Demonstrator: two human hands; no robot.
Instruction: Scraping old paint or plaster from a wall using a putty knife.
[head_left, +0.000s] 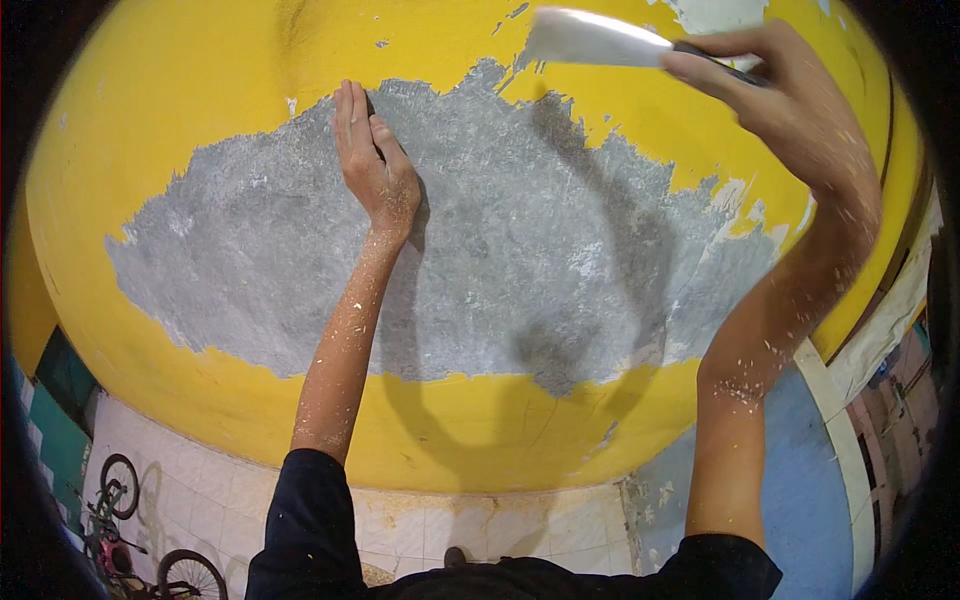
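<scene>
My right hand (787, 97) is shut on the dark handle of a paint scraper (600, 37), raised at the upper right with its broad metal blade pointing left. The blade lies over the yellow painted wall (217, 75), just above the ragged top edge of a large bare grey patch (495, 225); whether it touches cannot be told. My left hand (375, 157) rests against the wall at the patch's upper edge, palm in and empty, its fingers pointing up and close together. Paint flakes speckle both forearms.
A bicycle (120, 517) is at the lower left on the tiled floor (210, 480). A blue floor area (787, 465) lies at the lower right, beside a pale curb (832, 420). One dark shoe (455, 556) shows below me. My shadow falls across the wall.
</scene>
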